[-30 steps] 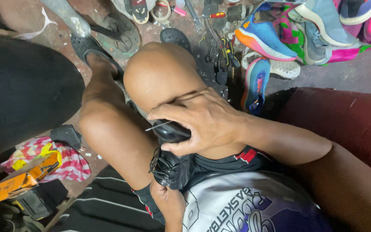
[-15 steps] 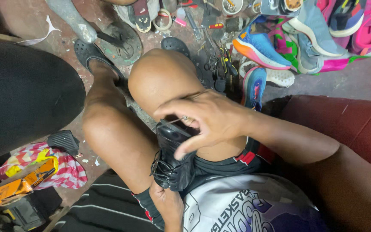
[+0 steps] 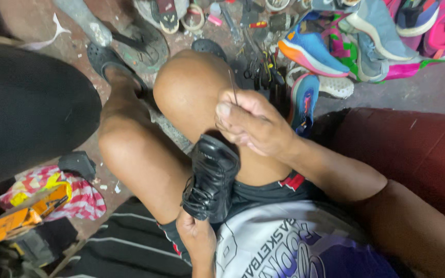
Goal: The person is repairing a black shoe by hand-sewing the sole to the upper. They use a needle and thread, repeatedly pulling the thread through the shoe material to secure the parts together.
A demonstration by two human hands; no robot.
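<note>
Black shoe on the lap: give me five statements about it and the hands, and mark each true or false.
1. The left hand holds the black shoe from below, at its laced end. True.
2. The right hand pinches a thin needle above the shoe. True.
3. The shoe lies on the floor beside the colourful sneakers. False: it rests between the person's thighs.
4. Both hands grip the shoe. False: only the left does; the right is raised above it.
5. The shoe has laces. True.
</note>
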